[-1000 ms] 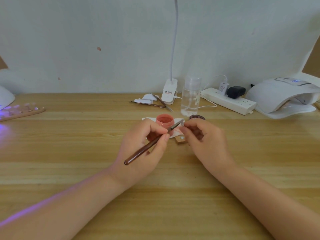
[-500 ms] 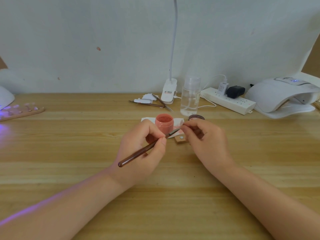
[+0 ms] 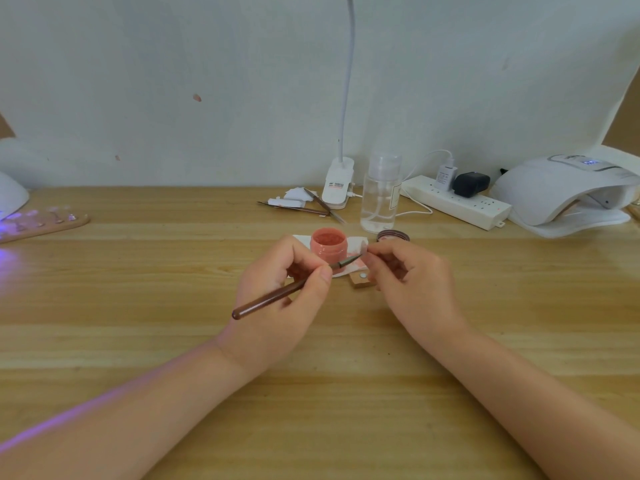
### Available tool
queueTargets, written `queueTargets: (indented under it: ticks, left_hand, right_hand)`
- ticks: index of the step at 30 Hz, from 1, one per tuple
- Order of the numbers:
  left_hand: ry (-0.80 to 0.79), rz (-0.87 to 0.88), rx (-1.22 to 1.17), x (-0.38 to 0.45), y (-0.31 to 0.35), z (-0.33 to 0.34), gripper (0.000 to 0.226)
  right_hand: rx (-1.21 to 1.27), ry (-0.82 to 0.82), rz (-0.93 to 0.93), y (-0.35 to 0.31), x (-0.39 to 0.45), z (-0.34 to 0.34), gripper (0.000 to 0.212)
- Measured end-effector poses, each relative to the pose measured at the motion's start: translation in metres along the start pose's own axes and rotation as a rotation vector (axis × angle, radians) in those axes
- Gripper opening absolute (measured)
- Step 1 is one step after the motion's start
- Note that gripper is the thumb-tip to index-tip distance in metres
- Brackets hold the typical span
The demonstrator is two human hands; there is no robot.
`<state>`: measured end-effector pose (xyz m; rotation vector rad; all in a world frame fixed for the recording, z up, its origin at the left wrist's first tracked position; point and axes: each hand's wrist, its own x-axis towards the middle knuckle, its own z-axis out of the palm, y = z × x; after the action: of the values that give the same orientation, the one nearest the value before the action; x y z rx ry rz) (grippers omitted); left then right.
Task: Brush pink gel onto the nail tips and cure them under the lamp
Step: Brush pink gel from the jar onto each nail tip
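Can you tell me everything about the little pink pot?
The pink pot is a small round jar, likely plastic, standing upright on a white paper on the wooden table. It is open, with pink gel showing up to the rim. What looks like its dark lid lies apart to the right. The left hand sits just in front, holding a brush; whether it touches the pot is unclear.

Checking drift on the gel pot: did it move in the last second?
No. The pink gel pot sits in the same spot in front of the clear bottle; only the brush shifted.
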<state>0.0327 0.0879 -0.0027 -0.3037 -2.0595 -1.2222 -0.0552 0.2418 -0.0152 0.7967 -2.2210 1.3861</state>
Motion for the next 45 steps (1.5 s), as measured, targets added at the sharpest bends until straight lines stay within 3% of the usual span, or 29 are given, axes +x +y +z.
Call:
queueTargets:
  ticks: [4,7,11,14,20,24,31,34,37,41,45]
  left_hand:
    - [0.029,-0.032,-0.042,0.004,0.005,-0.002,0.012]
    - [0.111,-0.162,-0.024,0.02,0.009,-0.004,0.02]
    - [0.13,-0.34,0.049,0.054,0.006,-0.015,0.011]
    - [0.058,-0.415,0.154,0.073,0.003,-0.021,0.007]
    - [-0.138,-0.451,0.402,0.107,0.0,-0.016,0.021]
    - [-0.253,-0.516,0.428,0.117,-0.007,-0.006,0.019]
    - [-0.279,-0.566,0.441,0.117,-0.013,0.005,0.017]
    - [-0.259,-0.58,0.423,0.114,-0.018,0.006,0.02]
    - [-0.119,-0.628,0.278,0.116,-0.022,-0.003,0.018]
    - [0.035,-0.81,0.008,0.118,-0.028,-0.021,0.013]
    - [0.046,-0.984,-0.142,0.112,-0.035,-0.028,0.016]
  right_hand:
    - [0.006,-0.003,0.022,0.001,0.001,0.0,0.006]
    - [0.007,0.002,0.029,0.0,0.001,0.0,0.007]
    - [-0.008,0.019,0.004,-0.002,0.0,-0.001,0.009]
    - [-0.008,0.029,0.003,-0.002,0.0,0.0,0.01]
    - [0.0,0.014,0.025,-0.001,0.0,0.001,0.009]
    - [0.018,0.02,0.02,0.0,0.0,0.003,0.007]
    - [0.01,0.013,0.007,0.001,0.0,0.004,0.004]
    - [0.021,0.017,0.004,0.001,0.0,0.004,0.004]
    - [0.031,0.012,0.0,0.001,-0.001,0.004,0.004]
    - [0.021,0.012,-0.02,0.002,-0.001,0.004,0.004]
    - [0.025,0.021,-0.038,0.002,-0.001,0.005,0.006]
